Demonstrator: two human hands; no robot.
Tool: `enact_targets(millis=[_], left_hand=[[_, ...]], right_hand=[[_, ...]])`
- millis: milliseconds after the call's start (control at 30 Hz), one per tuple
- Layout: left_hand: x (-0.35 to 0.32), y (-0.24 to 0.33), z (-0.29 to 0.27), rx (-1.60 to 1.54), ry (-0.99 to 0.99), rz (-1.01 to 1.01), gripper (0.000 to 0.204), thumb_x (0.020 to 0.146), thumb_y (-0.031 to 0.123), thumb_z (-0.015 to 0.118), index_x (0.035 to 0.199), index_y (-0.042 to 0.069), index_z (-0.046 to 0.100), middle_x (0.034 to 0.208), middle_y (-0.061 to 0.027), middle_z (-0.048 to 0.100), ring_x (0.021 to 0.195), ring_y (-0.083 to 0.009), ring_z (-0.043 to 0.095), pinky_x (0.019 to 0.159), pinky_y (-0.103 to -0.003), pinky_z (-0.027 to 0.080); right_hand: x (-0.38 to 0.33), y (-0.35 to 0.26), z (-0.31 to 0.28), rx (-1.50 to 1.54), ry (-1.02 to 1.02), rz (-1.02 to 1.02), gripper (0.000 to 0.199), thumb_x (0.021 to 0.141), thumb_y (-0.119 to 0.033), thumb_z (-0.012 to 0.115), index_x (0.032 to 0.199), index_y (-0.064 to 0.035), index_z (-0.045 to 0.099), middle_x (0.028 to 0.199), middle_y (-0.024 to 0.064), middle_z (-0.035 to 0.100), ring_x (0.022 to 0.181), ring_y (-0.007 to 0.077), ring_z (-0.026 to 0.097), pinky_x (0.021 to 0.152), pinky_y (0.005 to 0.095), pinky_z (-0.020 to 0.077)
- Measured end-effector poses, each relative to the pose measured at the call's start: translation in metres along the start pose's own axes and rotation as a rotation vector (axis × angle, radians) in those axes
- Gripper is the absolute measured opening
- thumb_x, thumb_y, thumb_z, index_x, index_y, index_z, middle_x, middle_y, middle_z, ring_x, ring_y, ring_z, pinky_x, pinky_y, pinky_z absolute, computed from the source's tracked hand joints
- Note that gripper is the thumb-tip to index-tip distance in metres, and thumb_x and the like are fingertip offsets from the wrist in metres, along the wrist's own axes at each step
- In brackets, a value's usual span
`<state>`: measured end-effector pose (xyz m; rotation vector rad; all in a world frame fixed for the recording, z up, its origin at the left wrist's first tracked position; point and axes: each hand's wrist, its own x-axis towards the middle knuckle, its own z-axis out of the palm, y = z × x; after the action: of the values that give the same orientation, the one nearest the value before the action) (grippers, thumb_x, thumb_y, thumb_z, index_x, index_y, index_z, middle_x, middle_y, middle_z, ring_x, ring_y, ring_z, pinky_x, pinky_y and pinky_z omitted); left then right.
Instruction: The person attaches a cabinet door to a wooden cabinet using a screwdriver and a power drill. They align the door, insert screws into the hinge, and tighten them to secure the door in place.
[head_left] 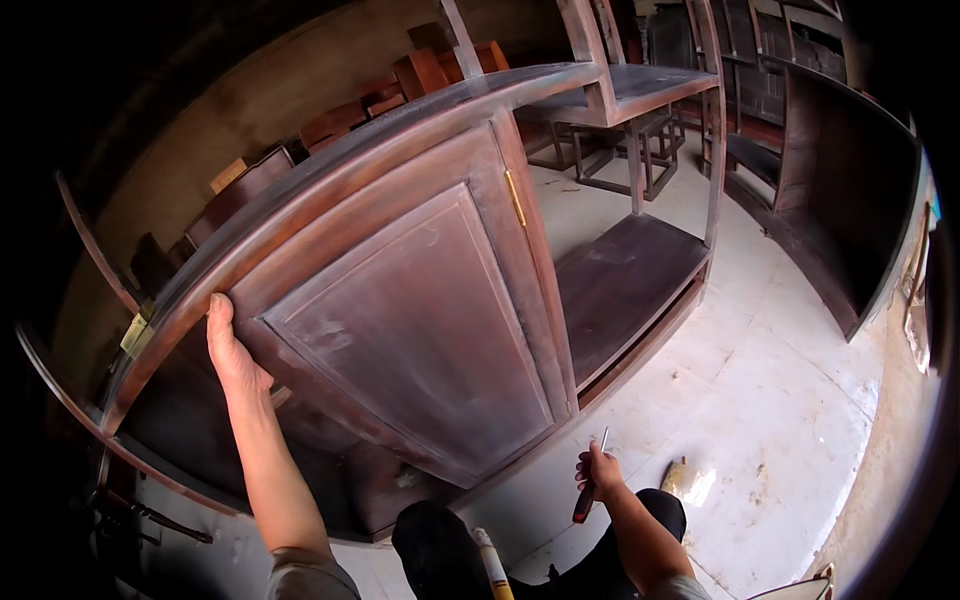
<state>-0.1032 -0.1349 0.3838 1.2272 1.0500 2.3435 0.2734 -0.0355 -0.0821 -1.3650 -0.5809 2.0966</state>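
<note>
A dark brown wooden cabinet door (420, 325) with a raised panel stands in front of me in its cabinet frame (350, 160). My left hand (236, 350) grips the door's left edge near the top; the thumb shows, while the other fingers are mostly hidden. A brass hinge (515, 198) sits high on the door's right side. Low on the right, apart from the cabinet, my right hand (600, 472) is closed around a screwdriver (582, 505) with a dark and red handle, its metal shaft pointing up.
Open shelving (640, 280) adjoins the door on the right. Another dark cabinet (850, 190) stands at the far right, and a stool-like frame (640, 160) behind. On the pale tiled floor (760, 400) lies a small plastic packet (690, 482). A white-and-yellow tube (492, 562) is by my knee.
</note>
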Motion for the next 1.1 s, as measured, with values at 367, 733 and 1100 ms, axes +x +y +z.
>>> enact_targets(millis=[367, 733, 1100], left_hand=[[-0.008, 0.002, 0.009, 0.056, 0.138, 0.028, 0.058, 0.092, 0.046, 0.062, 0.129, 0.002, 0.052, 0.129, -0.0108, 0.056, 0.117, -0.0249, 0.052, 0.103, -0.039, 0.040], [0.000, 0.000, 0.016, 0.150, 0.245, 0.041, 0.064, 0.093, 0.052, 0.057, 0.135, 0.005, 0.050, 0.136, -0.0075, 0.052, 0.123, -0.0235, 0.048, 0.108, -0.037, 0.034], [-0.083, -0.059, -0.030, 0.350, 0.281, -0.164, 0.062, 0.094, 0.045, 0.058, 0.138, 0.004, 0.044, 0.136, -0.0087, 0.049, 0.125, -0.0208, 0.045, 0.105, -0.037, 0.033]], right_hand=[[-0.050, -0.016, -0.019, 0.024, -0.152, -0.056, 0.053, 0.097, -0.054, 0.046, 0.101, -0.0021, 0.055, 0.071, 0.0094, 0.057, 0.054, 0.0217, 0.056, 0.041, 0.0342, 0.0439], [-0.053, -0.022, -0.050, 0.115, -0.102, -0.082, 0.053, 0.095, -0.053, 0.050, 0.101, -0.0003, 0.055, 0.070, 0.0078, 0.053, 0.052, 0.0209, 0.055, 0.039, 0.0341, 0.0424], [-0.065, -0.022, -0.057, 0.172, -0.094, -0.043, 0.051, 0.097, -0.049, 0.049, 0.107, 0.0004, 0.055, 0.076, 0.0069, 0.056, 0.058, 0.0169, 0.055, 0.043, 0.0310, 0.0444]])
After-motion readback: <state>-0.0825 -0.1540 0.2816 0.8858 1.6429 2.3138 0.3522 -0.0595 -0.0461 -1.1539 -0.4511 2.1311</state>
